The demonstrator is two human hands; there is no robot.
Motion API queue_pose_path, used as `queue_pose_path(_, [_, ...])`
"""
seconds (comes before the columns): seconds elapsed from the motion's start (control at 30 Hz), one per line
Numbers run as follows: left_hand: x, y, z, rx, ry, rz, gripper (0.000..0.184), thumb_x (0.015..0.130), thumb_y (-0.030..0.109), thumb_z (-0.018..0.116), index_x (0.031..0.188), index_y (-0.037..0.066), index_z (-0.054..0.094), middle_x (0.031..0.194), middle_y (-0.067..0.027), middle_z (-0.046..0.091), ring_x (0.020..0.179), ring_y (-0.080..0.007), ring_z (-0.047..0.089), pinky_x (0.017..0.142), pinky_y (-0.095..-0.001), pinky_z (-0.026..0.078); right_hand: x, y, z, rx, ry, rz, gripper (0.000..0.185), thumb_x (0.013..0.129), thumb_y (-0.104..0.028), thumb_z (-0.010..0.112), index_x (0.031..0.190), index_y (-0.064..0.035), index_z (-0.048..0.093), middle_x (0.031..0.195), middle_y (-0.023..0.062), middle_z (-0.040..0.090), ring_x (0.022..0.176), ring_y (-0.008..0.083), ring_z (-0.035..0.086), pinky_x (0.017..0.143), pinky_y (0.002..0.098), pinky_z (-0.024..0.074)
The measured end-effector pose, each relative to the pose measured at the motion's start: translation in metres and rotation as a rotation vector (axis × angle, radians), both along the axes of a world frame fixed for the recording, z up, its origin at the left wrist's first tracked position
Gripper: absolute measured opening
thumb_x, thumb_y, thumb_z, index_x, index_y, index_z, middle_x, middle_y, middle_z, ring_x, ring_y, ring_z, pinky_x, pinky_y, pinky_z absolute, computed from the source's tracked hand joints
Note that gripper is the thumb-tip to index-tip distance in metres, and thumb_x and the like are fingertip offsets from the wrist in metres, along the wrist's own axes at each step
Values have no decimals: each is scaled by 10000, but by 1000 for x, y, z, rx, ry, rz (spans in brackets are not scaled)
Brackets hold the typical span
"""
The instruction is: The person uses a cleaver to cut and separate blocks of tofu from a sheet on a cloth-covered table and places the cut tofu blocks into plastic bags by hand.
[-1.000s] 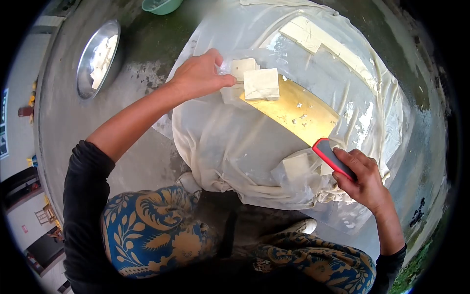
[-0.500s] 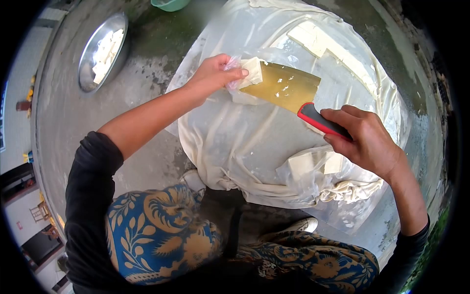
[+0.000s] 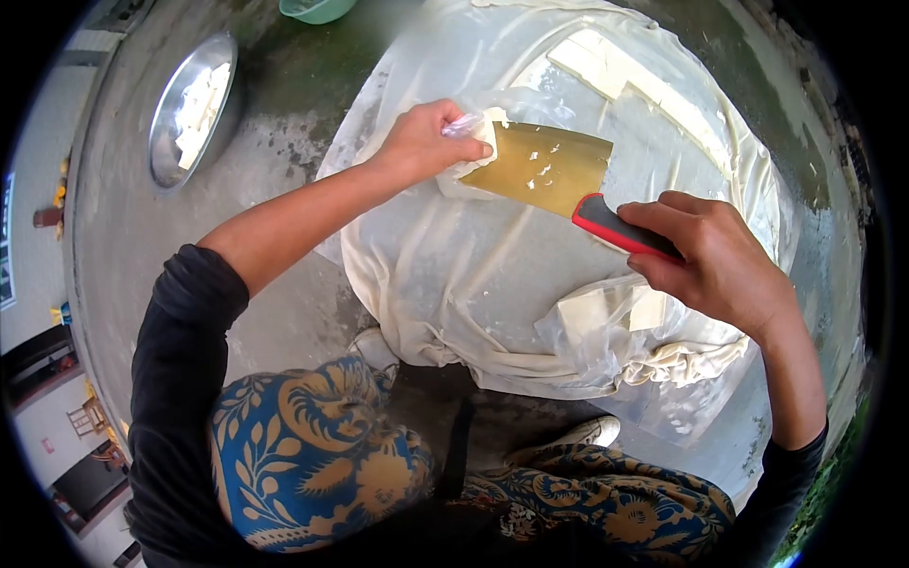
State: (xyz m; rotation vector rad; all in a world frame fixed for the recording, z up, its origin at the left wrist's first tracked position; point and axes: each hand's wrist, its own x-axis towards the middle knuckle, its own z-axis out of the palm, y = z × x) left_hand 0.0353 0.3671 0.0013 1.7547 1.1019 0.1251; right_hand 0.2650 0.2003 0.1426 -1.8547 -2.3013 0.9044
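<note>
My right hand (image 3: 724, 265) grips the red-and-black handle of a cleaver (image 3: 551, 168), its wide blade held flat and dotted with white crumbs. At the blade's far left end, my left hand (image 3: 424, 142) is closed on a clear plastic bag (image 3: 462, 125), with the thumb near the blade. A white block that looks like tofu (image 3: 490, 133) shows partly between thumb and blade; the bag and fingers hide the rest. Below both hands, a pale cloth (image 3: 407, 275) and plastic sheeting cover a round surface. White slabs (image 3: 606, 68) lie along its far right side.
Nearer me, more pale blocks (image 3: 589, 317) lie partly under clear plastic, beside bunched cloth (image 3: 682, 364). A metal basin (image 3: 165, 156) with white pieces stands on the concrete floor at left. A green basin (image 3: 322, 11) is at the top edge.
The blade has shifted slightly left and up toward my left hand. Less of the white block shows at its end. My left thumb is now nearer the blade.
</note>
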Motion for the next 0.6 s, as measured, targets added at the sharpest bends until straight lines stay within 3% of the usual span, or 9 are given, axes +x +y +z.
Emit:
queue_pose_path(0.17, [7,-7,-1,11,-4,1,314,742,266,734,882,30,581,812,-11,590,735,-84,531,682,-252,438,3,3,-6,15,38,3,257,759,-90,669,996,4,634,808,162,634,687,301,633,659,376,511])
queue_pose_path(0.23, [5,-2,-6,22,4,30,322,716,264,737,867,21,589,818,-65,617,755,-130,570,694,-282,460,4,4,-8,49,40,49,253,758,-85,668,993,4,634,801,159,632,678,299,631,649,374,510])
queue_pose_path(0.33, [1,-3,-14,17,-26,19,320,719,257,742,877,22,592,828,-74,624,765,-146,581,697,-291,461,7,0,-4,32,39,42,265,744,-84,677,989,5,633,797,160,628,664,295,628,629,368,506])
queue_pose_path(0.47, [-4,0,-28,103,33,-9,330,712,251,752,894,22,597,847,-85,633,782,-166,595,700,-302,465,31,-26,18,-57,117,-49,331,707,-99,703,1012,6,631,771,144,621,630,283,613,606,359,498])
queue_pose_path(0.6, [-9,-2,-16,94,31,-32,336,706,239,758,900,14,600,844,-92,639,784,-184,604,704,-306,466,71,-73,27,-98,177,-255,409,694,-95,717,1068,34,613,768,112,615,626,198,593,605,281,476])
